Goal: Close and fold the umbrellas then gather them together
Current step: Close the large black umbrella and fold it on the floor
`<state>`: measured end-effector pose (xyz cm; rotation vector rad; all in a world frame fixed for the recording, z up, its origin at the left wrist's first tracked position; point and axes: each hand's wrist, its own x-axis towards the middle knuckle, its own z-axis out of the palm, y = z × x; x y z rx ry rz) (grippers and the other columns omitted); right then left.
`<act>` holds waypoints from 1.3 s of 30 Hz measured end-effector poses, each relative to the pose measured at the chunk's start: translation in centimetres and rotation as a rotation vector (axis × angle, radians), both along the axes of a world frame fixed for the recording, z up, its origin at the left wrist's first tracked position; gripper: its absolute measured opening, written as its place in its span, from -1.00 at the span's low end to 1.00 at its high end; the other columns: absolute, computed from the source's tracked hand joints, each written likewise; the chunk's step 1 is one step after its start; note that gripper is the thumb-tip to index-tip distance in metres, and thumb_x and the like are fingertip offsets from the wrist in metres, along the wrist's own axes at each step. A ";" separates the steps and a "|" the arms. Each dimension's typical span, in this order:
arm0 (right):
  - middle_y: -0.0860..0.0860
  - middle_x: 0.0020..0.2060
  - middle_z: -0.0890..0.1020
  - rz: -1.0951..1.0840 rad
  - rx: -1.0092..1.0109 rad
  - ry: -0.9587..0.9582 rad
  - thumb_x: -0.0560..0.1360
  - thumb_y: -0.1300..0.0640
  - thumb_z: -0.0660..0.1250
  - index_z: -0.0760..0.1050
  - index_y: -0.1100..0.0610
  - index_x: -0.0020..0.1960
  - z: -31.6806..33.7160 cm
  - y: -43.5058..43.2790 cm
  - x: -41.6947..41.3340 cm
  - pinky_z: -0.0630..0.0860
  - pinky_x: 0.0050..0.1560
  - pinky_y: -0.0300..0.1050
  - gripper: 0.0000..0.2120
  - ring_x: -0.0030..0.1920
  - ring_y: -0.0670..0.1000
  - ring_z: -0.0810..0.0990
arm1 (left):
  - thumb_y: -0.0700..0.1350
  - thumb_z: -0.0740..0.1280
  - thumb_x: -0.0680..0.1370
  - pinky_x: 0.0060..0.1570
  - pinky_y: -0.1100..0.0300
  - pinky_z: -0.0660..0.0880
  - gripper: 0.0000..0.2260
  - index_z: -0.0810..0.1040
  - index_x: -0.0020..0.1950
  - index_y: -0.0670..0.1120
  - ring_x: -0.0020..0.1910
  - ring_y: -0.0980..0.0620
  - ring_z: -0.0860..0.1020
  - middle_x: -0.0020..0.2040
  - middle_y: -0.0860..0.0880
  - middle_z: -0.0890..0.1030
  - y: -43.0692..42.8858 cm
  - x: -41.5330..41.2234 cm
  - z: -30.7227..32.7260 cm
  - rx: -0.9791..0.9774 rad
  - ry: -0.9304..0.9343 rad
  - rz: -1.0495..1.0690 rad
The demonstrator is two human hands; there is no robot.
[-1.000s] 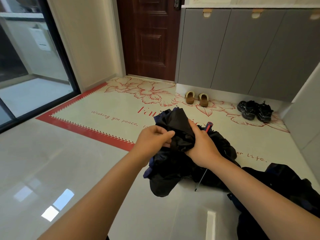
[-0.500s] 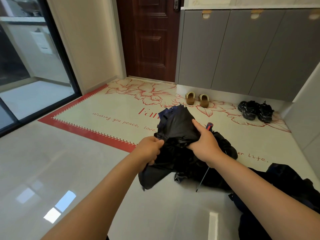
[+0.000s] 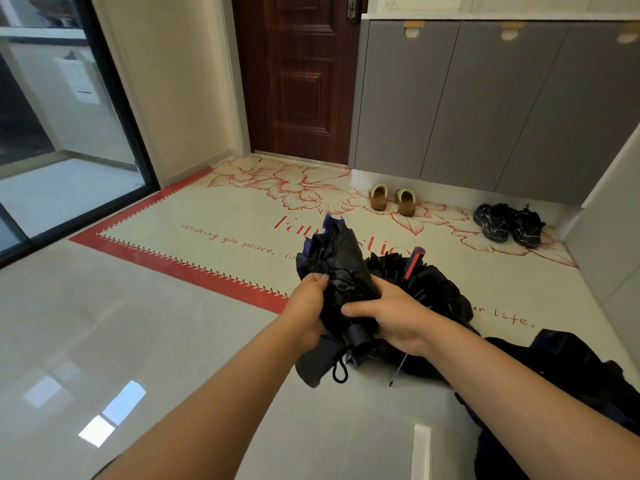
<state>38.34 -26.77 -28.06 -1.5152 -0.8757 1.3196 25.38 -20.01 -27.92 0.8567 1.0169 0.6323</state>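
I am gripping the black folding umbrella [image 3: 339,258] with both hands, holding it up over the grey tiled floor [image 3: 138,341] with its tip pointing away from me. My left hand [image 3: 310,306] is curling round the bunched canopy from the left. My right hand [image 3: 398,317] is wrapping the cloth just above the stubby black handle [image 3: 358,337], and the cord loop [image 3: 340,372] is dangling below it. I judge that I am gathering the canopy round the shaft. To do it well, I am planning to steady the shaft with the right hand and lay the pleats one way with the left, tucking in the loose flap [image 3: 311,368] sagging underneath before any strap goes on. Just behind my hands, a second umbrella [image 3: 443,296] with a red handle [image 3: 414,261] is lying collapsed but unfolded at the edge of the flowered mat [image 3: 207,209]. A third dark heap [image 3: 571,368], likely another umbrella, is lying on the floor near my right forearm. The only container in view is the grey cabinet [image 3: 485,98], and with its doors closed I cannot tell what it is holding.
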 end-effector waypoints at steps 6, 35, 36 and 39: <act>0.00 0.06 0.60 0.077 -0.109 -0.659 0.35 0.20 0.57 0.15 0.02 0.52 1.6 0.0 0.9 0.62 0.06 -0.04 -0.11 0.03 0.04 0.64 | -0.04 0.15 0.67 -0.01 -0.09 0.63 -0.80 0.49 -0.03 -0.11 0.07 -0.19 0.62 0.01 -0.18 0.62 -1.0 1.6 0.1 0.209 0.106 -0.009; 0.14 0.20 0.65 -0.243 0.079 0.158 0.38 0.56 0.33 0.43 -0.06 0.44 1.5 0.5 -0.9 0.65 -0.17 0.04 -0.23 0.04 0.28 0.69 | -0.02 0.19 0.68 0.09 -0.32 0.54 -0.78 0.46 -0.05 -0.12 0.00 -0.24 0.61 0.06 -0.23 0.61 2.8 -3.3 0.5 0.058 0.097 -0.154; 0.19 0.14 0.67 -0.199 0.062 0.248 0.42 0.54 0.30 0.48 0.01 0.37 1.6 0.3 -1.2 0.64 -0.26 -0.01 -0.35 -0.05 0.29 0.72 | -0.03 0.18 0.69 0.11 -0.34 0.53 -0.79 0.45 -0.01 -0.14 0.02 -0.25 0.62 0.07 -0.25 0.62 2.8 -2.9 0.4 0.049 0.017 -0.141; 0.29 0.17 0.65 -0.022 0.000 0.388 0.49 0.47 0.25 0.51 0.17 0.32 1.1 -0.1 -1.2 0.64 -0.26 -0.03 -0.55 0.07 0.34 0.69 | -0.03 0.16 0.69 0.08 -0.26 0.57 -0.73 0.48 0.22 -0.20 0.13 -0.25 0.63 0.16 -0.24 0.64 2.2 -2.1 0.0 0.027 -0.069 -0.115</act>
